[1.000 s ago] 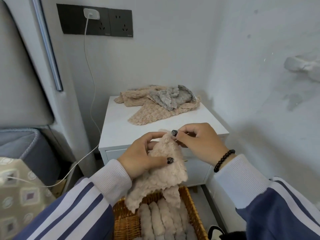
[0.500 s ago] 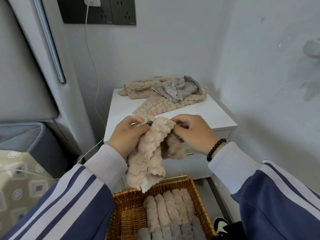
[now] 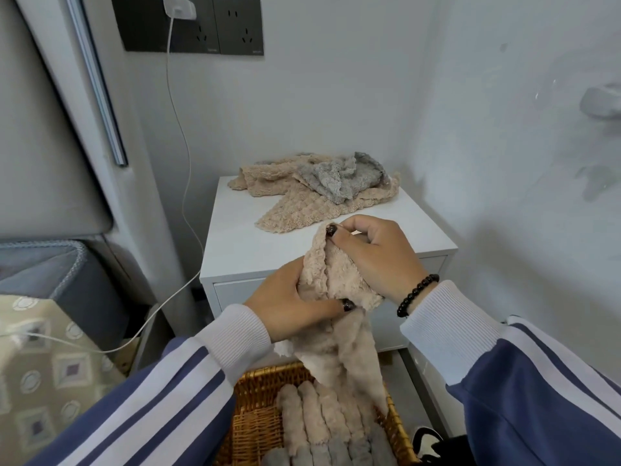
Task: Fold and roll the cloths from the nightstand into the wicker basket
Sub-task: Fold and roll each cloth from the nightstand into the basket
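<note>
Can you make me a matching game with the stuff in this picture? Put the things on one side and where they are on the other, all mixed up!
Things:
1. grey cloth
2. beige cloth being folded
3. rolled cloths
4. white charger

Places:
A. plugged into the dark wall socket
B. lined up in the wicker basket
C. crumpled on the pile on the white nightstand
D. held between the left hand and the right hand

Pairs: 1-C, 2-D, 3-B, 4-A
</note>
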Demonstrator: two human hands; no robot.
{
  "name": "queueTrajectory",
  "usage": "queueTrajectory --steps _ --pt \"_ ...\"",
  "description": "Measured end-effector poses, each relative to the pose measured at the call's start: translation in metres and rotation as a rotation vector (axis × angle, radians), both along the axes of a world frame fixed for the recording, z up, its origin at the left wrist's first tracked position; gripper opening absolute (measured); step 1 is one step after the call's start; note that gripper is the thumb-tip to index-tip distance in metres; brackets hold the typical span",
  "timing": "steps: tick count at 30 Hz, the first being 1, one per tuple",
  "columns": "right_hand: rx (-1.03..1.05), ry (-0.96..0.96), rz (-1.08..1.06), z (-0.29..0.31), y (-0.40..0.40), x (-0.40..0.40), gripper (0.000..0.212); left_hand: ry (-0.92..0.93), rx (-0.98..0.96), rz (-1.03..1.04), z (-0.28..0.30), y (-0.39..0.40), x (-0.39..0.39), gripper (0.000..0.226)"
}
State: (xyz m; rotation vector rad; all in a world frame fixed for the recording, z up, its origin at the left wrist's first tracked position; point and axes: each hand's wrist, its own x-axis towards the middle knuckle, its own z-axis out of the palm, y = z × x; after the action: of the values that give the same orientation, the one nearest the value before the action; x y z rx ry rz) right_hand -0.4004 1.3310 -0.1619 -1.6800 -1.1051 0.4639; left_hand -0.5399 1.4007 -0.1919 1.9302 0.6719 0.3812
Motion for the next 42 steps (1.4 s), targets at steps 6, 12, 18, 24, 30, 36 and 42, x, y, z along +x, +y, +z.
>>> queueTrajectory --steps 6,12,18,24,30,36,42 --pt "0.014 -0.130 -0.104 0.019 -0.006 0.027 0.014 0.124 0.203 0.222 -0.001 0.020 -0.004 0.013" --pt "-0.241 -0.270 -0.055 0.017 -0.002 0.066 0.017 0.095 0.262 0.458 0.004 0.046 -0.019 0.022" --pt "-0.491 -0.409 0.061 0.021 0.005 0.078 0.015 0.096 0.321 0.492 0.000 0.070 -0.027 0.023" --pt "-0.344 -0.552 -0.217 0.018 0.026 0.089 0.016 0.103 0.356 0.555 0.002 0.086 -0.016 0.019" --pt "-0.432 -0.389 0.049 -0.004 0.053 0.083 0.034 0.111 0.285 0.519 -0.004 0.105 0.004 0.011" --pt "-0.625 -0.430 0.130 -0.028 0.065 0.086 0.031 0.134 0.194 0.527 -0.014 0.116 0.013 0.031" --pt "-0.510 -0.460 -0.021 -0.005 0.072 0.096 0.024 0.136 0.187 0.422 -0.006 0.123 0.017 0.048"
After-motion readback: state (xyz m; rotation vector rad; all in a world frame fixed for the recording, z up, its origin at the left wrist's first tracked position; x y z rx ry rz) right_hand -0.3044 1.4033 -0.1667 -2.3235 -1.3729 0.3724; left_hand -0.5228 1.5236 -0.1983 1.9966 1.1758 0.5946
